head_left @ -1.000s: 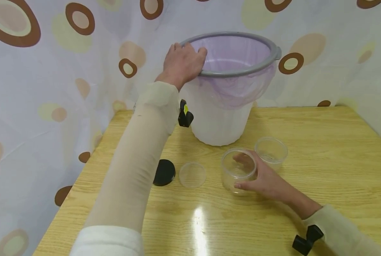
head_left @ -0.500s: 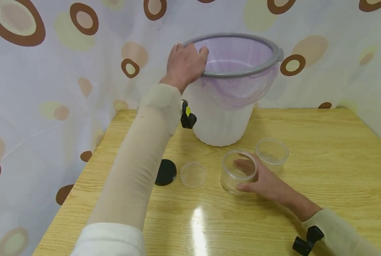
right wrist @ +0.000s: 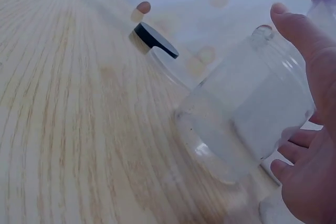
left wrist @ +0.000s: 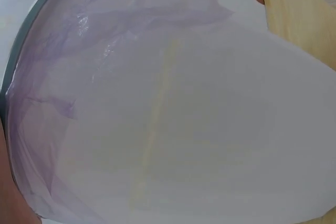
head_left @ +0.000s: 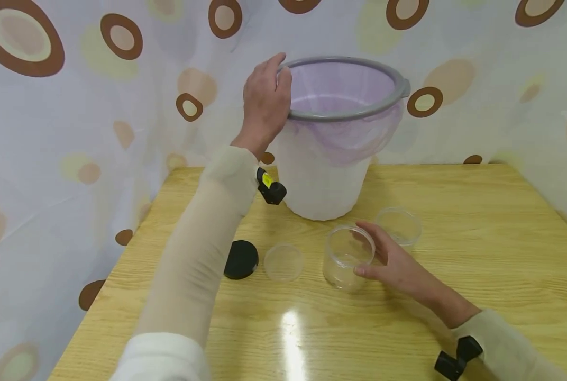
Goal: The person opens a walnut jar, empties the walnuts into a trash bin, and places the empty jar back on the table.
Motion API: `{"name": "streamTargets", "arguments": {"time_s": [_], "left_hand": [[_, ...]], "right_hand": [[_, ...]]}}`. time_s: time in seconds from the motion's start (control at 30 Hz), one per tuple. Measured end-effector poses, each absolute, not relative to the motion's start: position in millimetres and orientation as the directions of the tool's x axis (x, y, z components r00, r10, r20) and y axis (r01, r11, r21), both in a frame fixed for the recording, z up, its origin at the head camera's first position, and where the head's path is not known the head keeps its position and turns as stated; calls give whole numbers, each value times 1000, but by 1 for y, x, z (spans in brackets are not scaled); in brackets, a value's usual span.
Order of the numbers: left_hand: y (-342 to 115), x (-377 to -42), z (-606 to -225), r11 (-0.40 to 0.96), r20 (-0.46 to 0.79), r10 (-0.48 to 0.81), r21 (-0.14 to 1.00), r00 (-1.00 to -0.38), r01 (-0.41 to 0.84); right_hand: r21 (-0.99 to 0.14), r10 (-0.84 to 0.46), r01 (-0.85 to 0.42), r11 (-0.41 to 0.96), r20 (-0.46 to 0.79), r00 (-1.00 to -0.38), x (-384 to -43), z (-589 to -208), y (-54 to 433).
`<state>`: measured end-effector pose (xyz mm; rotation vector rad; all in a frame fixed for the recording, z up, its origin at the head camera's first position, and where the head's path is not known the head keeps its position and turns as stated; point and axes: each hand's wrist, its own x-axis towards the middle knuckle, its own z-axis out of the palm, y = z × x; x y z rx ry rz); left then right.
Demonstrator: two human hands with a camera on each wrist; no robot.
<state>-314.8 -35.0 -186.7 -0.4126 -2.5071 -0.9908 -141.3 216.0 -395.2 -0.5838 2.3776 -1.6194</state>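
My left hand (head_left: pixel 266 98) is at the left side of a white bin (head_left: pixel 321 185), against its grey rim (head_left: pixel 345 115). Its fingers point up and are fairly straight; the left wrist view catches just an edge of this hand (left wrist: pixel 13 198). A thin purple bag (head_left: pixel 355 140) lines the bin and folds over outside. On the table, my right hand (head_left: pixel 390 262) is at the right side of a clear, lidless jar (head_left: pixel 343 272), thumb and fingers loosely spread about it. In the right wrist view the jar (right wrist: pixel 236 108) stands upright, with the thumb (right wrist: pixel 304 35) extended alongside.
Behind the right hand stands a second clear container (head_left: pixel 400 225). Left of the jar lie a clear disc (head_left: pixel 283 262) and a black lid (head_left: pixel 242 259), partly behind the left sleeve. A spotted curtain (head_left: pixel 159 106) borders the wooden table (head_left: pixel 359 338) at back and left.
My left hand has loosened from the bin's rim, its fingers straightening. The right fingers have drawn back from around the jar toward its right side. The jar has barely moved.
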Motion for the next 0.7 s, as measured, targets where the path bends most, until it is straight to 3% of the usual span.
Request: {"name": "streamTargets", "arguments": {"time_s": [0.33, 0.5, 0.7], "left_hand": [[-58, -288, -219, 689, 635, 255, 409, -729, 598], [-66, -273, -231, 663, 615, 284, 428, -735, 614], [-72, -258, -245, 607, 555, 282, 529, -783, 594]], "right_hand": [[-925, -454, -280, 257, 140, -880, -145, -370, 214], [-921, -451, -328, 212, 205, -869, -146, -354, 218], [-914, -427, -368, 173, 267, -864, -147, -339, 222]]}}
